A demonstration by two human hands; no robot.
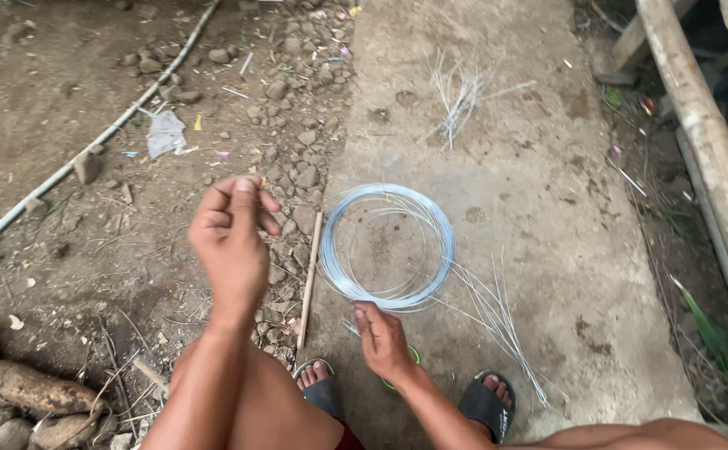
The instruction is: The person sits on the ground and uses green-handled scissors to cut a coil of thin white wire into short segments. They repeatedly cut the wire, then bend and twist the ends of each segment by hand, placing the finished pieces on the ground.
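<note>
My left hand (231, 233) is raised above the dirt, left of the coil, fingers pinched together; I cannot make out anything between them. My right hand (385, 342) is low by the near edge of a coil of thin silvery wire (444, 242) that lies flat on the concrete slab (539, 208). It grips a small tool with green handles (414, 355), whose metal tip (350, 326) points left on the ground. Several cut straight wire pieces (497, 317) fan out to the right of the coil.
A thin wooden stick (309, 279) lies along the slab's left edge. More wire pieces (460, 100) lie farther off. My sandalled feet (485, 406) rest on the slab. A bamboo pole (714, 150) runs along the right, a pipe (89, 152) crosses the stony dirt left, roots (27, 387) lie bottom left.
</note>
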